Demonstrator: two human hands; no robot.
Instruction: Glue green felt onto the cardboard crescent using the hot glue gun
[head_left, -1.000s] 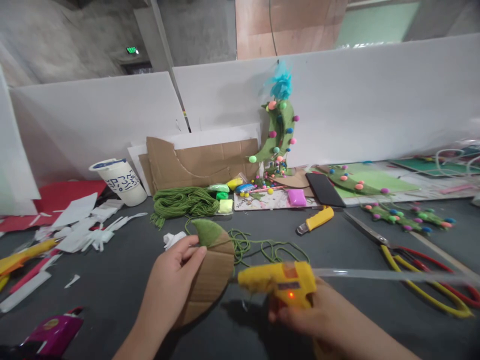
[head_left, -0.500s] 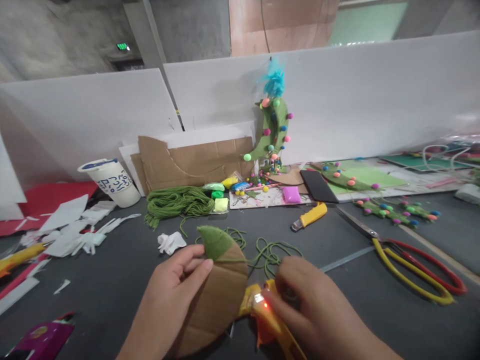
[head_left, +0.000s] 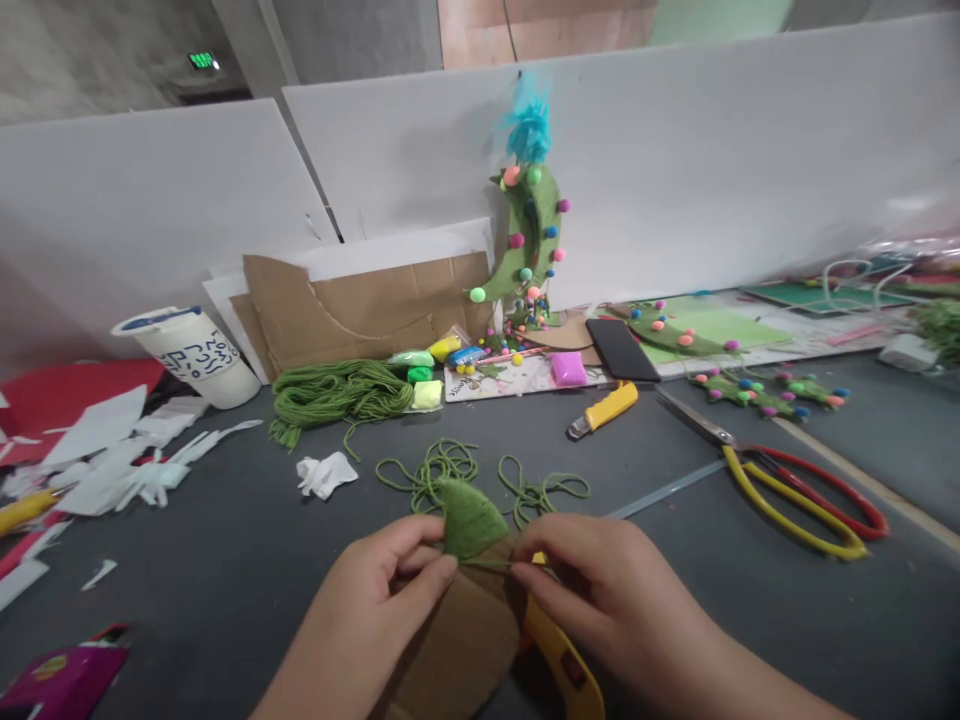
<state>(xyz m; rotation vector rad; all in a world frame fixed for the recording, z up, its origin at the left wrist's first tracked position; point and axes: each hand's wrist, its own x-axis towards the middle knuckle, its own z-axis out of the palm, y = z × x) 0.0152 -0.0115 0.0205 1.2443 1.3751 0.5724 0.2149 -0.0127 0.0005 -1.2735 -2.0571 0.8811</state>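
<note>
left hand (head_left: 382, 600) pinches the cardboard (head_left: 457, 640) at its green-wrapped tip, thumb and fingers closed on it. right hand (head_left: 600, 590) pinches a yarn (head_left: 487, 566) strand taut against that tip, low at centre. glue gun (head_left: 566, 665) lies under the right hand, scissors (head_left: 787, 480) well apart.

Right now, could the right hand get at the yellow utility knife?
Probably yes: only loose green yarn lies between the right hand and the yellow utility knife, though that hand is pinching yarn.

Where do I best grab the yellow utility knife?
Grip the utility knife by its yellow body, coming from the right: it lies flat on the table with its metal blade end pointing left toward the loose green yarn, so that side looks safest.
</note>
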